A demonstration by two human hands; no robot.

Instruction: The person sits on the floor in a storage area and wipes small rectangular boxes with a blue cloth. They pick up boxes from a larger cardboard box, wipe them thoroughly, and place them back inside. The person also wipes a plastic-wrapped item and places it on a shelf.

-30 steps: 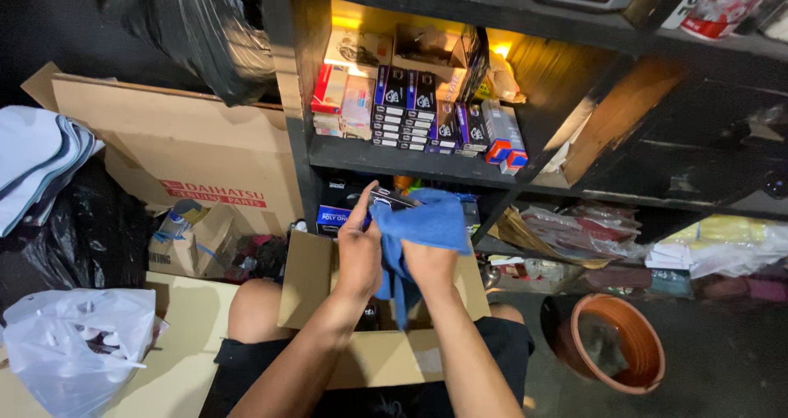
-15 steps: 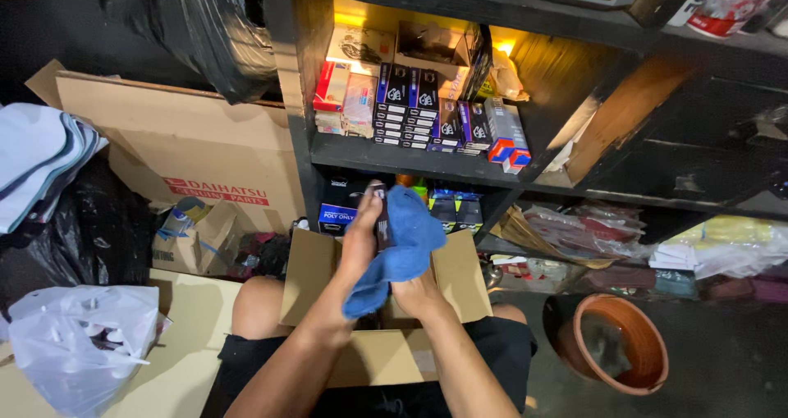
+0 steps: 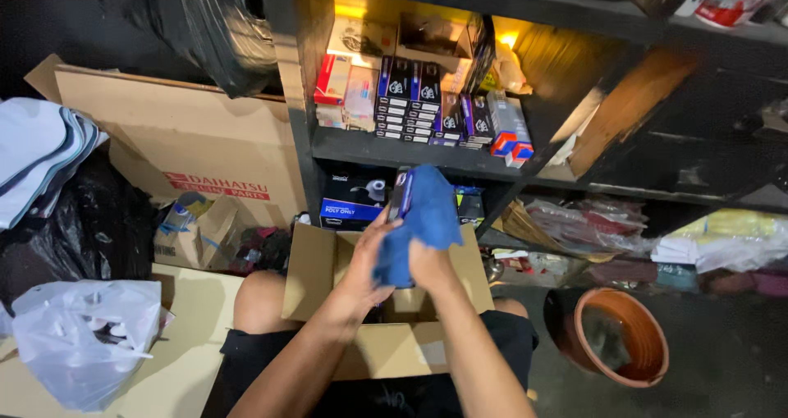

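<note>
My left hand (image 3: 365,262) grips a small dark box (image 3: 401,193) upright in front of the shelf unit. A blue cloth (image 3: 423,221) is draped over the box and over my right hand (image 3: 428,264), which presses the cloth against the box's side. Both hands are above an open cardboard box (image 3: 312,274) that rests on my lap. Most of the small dark box is hidden by the cloth.
A dark shelf unit (image 3: 394,151) holds rows of small boxes (image 3: 414,102) above and a blue and black box (image 3: 353,201) below. A large cardboard carton (image 3: 189,151) stands left, with black bags (image 3: 82,229) and a white plastic bag (image 3: 86,336). An orange pot (image 3: 620,336) sits lower right.
The cloth was spread out between both hands, then bunched down. Now it is wrapped over the small dark box, which has come up in my left hand.
</note>
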